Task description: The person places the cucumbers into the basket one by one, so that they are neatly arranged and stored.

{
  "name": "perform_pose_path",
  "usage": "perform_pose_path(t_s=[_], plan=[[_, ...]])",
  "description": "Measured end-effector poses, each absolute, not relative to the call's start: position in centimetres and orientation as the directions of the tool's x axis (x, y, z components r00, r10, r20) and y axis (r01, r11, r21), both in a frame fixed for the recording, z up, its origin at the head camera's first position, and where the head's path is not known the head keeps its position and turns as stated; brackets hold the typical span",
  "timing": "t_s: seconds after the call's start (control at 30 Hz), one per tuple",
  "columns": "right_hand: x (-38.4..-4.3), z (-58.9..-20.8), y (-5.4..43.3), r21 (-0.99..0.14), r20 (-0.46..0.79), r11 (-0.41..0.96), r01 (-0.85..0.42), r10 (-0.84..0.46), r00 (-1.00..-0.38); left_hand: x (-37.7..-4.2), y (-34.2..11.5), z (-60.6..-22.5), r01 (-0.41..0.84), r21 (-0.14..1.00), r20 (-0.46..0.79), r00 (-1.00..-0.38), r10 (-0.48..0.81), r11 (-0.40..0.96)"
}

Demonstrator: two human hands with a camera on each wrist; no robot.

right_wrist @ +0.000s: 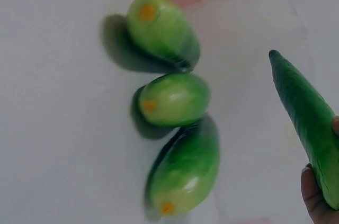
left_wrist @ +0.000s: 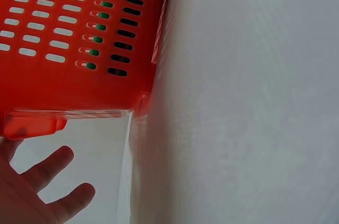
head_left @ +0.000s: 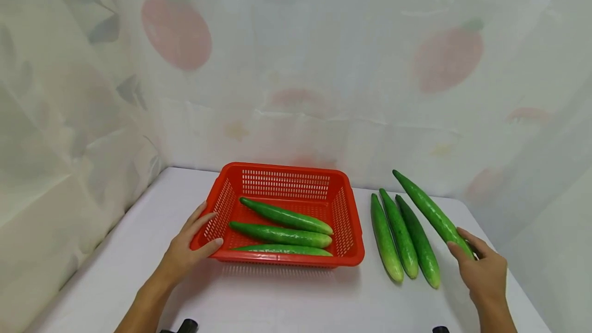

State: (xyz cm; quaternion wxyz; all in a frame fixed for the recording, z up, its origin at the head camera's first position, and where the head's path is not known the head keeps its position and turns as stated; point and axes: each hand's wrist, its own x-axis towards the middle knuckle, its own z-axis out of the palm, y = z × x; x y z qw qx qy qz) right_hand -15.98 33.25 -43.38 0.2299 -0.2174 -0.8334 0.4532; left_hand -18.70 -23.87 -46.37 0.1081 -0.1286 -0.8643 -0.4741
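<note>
While the right hand [head_left: 483, 267] grips a cucumber [head_left: 432, 213] near one end, probably to clear the trio [head_left: 400, 235] left of its fingers, the left hand [head_left: 186, 248], fingers spread, touches the basket [head_left: 282, 257], likely for steadiness.

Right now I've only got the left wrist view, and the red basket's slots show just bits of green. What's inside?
Observer: Three cucumbers lie in the red basket.
Operator: And the right hand, is it free?
Observer: No, the right hand holds a fourth cucumber.
Operator: Any others outside the basket?
Observer: Yes, three more cucumbers lie on the white table between the basket and that hand.
</note>
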Motion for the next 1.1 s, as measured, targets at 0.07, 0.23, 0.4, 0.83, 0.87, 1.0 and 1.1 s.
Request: perform_pose_path(t_s=[0.07,0.23,0.4,0.83,0.87,1.0,1.1], plan=[[-15.9,-42.6,32.9,-0.845,0.211,0.518,0.131,0.549,-0.809,-18.7,-23.9,-46.4,0.326,0.792,0.31,-0.943,0.12,0.516],[-15.9,-40.7,32.1,-0.824,0.29,0.565,0.04,0.482,-0.827,-18.8,-24.0,-46.5,0.323,0.793,0.307,-0.944,0.119,0.516],[-16.1,-39.7,31.8,-0.812,0.347,0.58,-0.066,0.388,-0.854,-18.8,-24.0,-46.5,0.319,0.798,0.304,-0.946,0.116,0.511],[-16.9,-38.0,29.8,-0.777,0.436,0.572,-0.262,0.191,-0.879,-18.9,-24.1,-46.5,0.318,0.799,0.3,-0.946,0.119,0.51],[-17.0,-37.8,29.6,-0.779,0.436,0.566,-0.27,0.179,-0.882,-18.9,-24.1,-46.5,0.317,0.8,0.299,-0.947,0.12,0.509],[-17.5,-37.3,28.6,-0.783,0.445,0.534,-0.318,0.124,-0.887,-18.8,-24.0,-46.5,0.312,0.804,0.293,-0.949,0.118,0.507],[-17.8,-37.0,28.0,-0.769,0.467,0.53,-0.356,0.088,-0.88,-18.8,-23.9,-46.5,0.312,0.806,0.292,-0.949,0.121,0.503]])
